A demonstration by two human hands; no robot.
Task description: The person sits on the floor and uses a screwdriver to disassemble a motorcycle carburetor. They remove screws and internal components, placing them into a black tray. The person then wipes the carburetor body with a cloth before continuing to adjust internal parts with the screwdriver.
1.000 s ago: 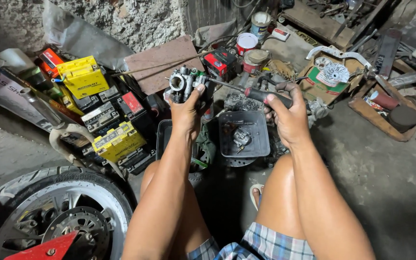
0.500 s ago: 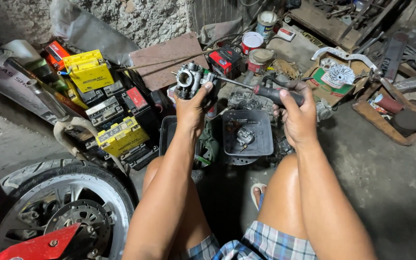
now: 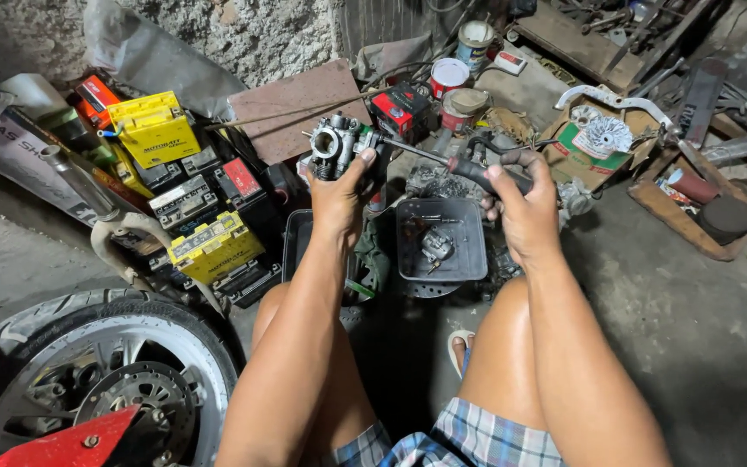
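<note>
Since a second ago our hands sit slightly higher and further right in the head view, their hold unchanged. Below them a dark square tray [image 3: 469, 259] on the floor carries a small metal part and a few screws. Our left hand [image 3: 339, 195] clamps its grip around the carburetor [image 3: 336, 145], a knobbly grey casting with a round bore. Our right hand [image 3: 525, 203] wraps a screwdriver [image 3: 443, 160], its thin shaft touching the carburetor. Yellow boxy batteries [image 3: 156, 130] lie at left.

The right hand [image 3: 525, 203] has raised the screwdriver [image 3: 460, 166], its tip now meeting the carburetor [image 3: 336, 144] held by the left hand [image 3: 343, 192].
</note>
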